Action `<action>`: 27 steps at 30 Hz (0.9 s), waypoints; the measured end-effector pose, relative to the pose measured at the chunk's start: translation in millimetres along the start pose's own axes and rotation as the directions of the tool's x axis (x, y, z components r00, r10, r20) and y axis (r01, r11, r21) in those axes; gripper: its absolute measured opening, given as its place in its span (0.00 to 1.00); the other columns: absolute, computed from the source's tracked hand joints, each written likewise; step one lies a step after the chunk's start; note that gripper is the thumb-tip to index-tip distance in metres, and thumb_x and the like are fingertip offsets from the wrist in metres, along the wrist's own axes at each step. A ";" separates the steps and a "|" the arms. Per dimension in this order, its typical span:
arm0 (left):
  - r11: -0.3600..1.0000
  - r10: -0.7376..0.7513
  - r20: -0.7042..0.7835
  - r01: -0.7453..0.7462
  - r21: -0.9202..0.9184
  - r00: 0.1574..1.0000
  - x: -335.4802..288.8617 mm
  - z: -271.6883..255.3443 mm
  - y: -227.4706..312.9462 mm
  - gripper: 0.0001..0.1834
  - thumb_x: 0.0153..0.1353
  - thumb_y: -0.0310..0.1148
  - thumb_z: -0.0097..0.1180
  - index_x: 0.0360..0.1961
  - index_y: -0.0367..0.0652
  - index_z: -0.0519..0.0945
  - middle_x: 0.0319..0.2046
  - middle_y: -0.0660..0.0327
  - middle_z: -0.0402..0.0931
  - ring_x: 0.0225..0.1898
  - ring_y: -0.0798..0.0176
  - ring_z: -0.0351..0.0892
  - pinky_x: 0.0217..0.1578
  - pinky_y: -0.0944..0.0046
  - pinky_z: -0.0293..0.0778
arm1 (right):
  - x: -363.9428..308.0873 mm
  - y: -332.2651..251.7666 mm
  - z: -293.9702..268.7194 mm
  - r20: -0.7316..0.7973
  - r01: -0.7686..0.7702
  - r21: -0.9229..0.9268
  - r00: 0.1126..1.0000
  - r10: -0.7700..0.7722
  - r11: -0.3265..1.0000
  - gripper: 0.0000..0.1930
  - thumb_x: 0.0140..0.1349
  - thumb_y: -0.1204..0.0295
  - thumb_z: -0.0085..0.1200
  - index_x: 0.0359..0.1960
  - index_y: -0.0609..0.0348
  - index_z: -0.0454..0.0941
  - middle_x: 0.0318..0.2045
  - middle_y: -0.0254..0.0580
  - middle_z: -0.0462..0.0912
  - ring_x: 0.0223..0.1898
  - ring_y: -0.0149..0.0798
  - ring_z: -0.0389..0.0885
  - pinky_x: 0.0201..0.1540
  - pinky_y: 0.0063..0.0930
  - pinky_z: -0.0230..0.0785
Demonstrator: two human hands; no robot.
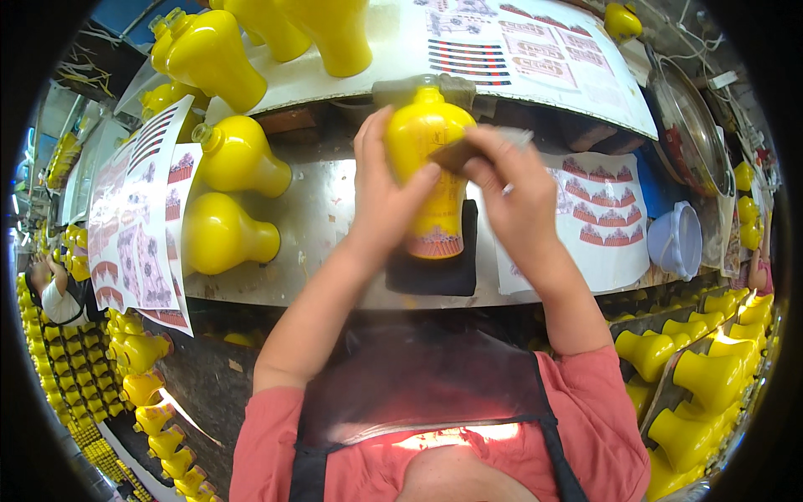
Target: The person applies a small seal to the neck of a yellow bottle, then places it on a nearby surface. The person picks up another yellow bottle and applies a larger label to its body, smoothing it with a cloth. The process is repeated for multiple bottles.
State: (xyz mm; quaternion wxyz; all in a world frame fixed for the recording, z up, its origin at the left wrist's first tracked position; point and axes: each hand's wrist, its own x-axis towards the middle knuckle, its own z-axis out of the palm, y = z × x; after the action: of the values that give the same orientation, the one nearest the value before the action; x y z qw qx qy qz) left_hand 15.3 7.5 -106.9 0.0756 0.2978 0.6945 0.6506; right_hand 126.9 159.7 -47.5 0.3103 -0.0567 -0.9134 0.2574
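Note:
A glossy yellow bottle [428, 123] with a clear neck lies on a black pad [431, 283] in front of me, its neck pointing away. Pink patterned decals [439, 243] wrap its base, and faint printing runs along its body. My left hand [376, 191] clasps the bottle's left side, thumb across the front. A flat brownish scraper [454, 156] is pinched in my right hand [516, 180] and pressed against the bottle's upper right. Something pale and see-through beside those fingers is too blurred to name.
Printed decal sheets lie on the right [604, 244], hang at the left [138, 217] and rest on the raised shelf [393, 50]. Two yellow bottles [238, 155] lie left. At right stands a pale bucket [674, 241]. Racks of yellow bottles [694, 427] flank me; another person [63, 297] sits far left.

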 end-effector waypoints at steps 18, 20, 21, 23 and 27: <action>0.998 -0.054 -0.144 0.055 0.001 0.988 38.5 12.8 7.7 0.19 0.67 0.40 0.56 0.51 0.37 0.81 0.50 0.49 0.73 0.54 0.49 0.75 0.60 0.55 0.69 | 30.9 14.9 15.8 0.067 -0.309 0.254 0.951 0.302 0.917 0.16 0.60 0.67 0.67 0.49 0.53 0.86 0.35 0.45 0.83 0.34 0.39 0.83 0.41 0.30 0.76; 0.998 -0.029 -0.158 0.037 0.053 0.987 37.1 13.6 7.5 0.19 0.68 0.41 0.55 0.51 0.37 0.81 0.50 0.49 0.74 0.54 0.47 0.75 0.59 0.54 0.70 | 26.6 11.9 18.0 -0.019 0.037 0.104 0.999 -0.035 0.994 0.15 0.65 0.69 0.66 0.53 0.51 0.87 0.38 0.43 0.84 0.31 0.38 0.80 0.34 0.27 0.74; 0.999 -0.021 -0.164 0.028 0.037 0.986 37.5 14.0 7.2 0.19 0.68 0.41 0.54 0.51 0.37 0.81 0.49 0.48 0.74 0.53 0.47 0.75 0.58 0.54 0.70 | 23.0 9.3 18.2 0.027 0.061 0.039 0.998 -0.062 0.997 0.16 0.65 0.69 0.66 0.54 0.50 0.87 0.39 0.45 0.85 0.33 0.42 0.82 0.36 0.30 0.76; 1.000 -0.018 -0.172 0.019 0.007 0.985 37.9 14.2 6.8 0.18 0.69 0.40 0.53 0.50 0.37 0.81 0.49 0.48 0.74 0.52 0.46 0.75 0.58 0.53 0.70 | 20.5 6.2 18.4 0.106 0.049 -0.033 0.993 -0.045 0.998 0.18 0.65 0.67 0.66 0.58 0.46 0.86 0.42 0.52 0.85 0.39 0.52 0.86 0.42 0.39 0.80; 0.995 0.044 -0.163 -0.029 0.091 0.986 38.6 12.5 8.0 0.18 0.70 0.40 0.53 0.50 0.37 0.81 0.48 0.47 0.75 0.52 0.45 0.75 0.56 0.51 0.70 | 23.4 4.9 17.2 0.129 0.015 -0.068 0.992 -0.006 0.998 0.21 0.65 0.64 0.65 0.61 0.45 0.83 0.36 0.52 0.82 0.33 0.52 0.84 0.35 0.41 0.78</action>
State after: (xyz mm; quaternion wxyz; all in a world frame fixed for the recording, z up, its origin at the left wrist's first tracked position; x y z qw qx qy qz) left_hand -7.4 37.7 -90.3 -0.0075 0.2586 0.7210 0.6429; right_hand 97.6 162.5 -49.0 0.2497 -0.0459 -0.9401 0.2274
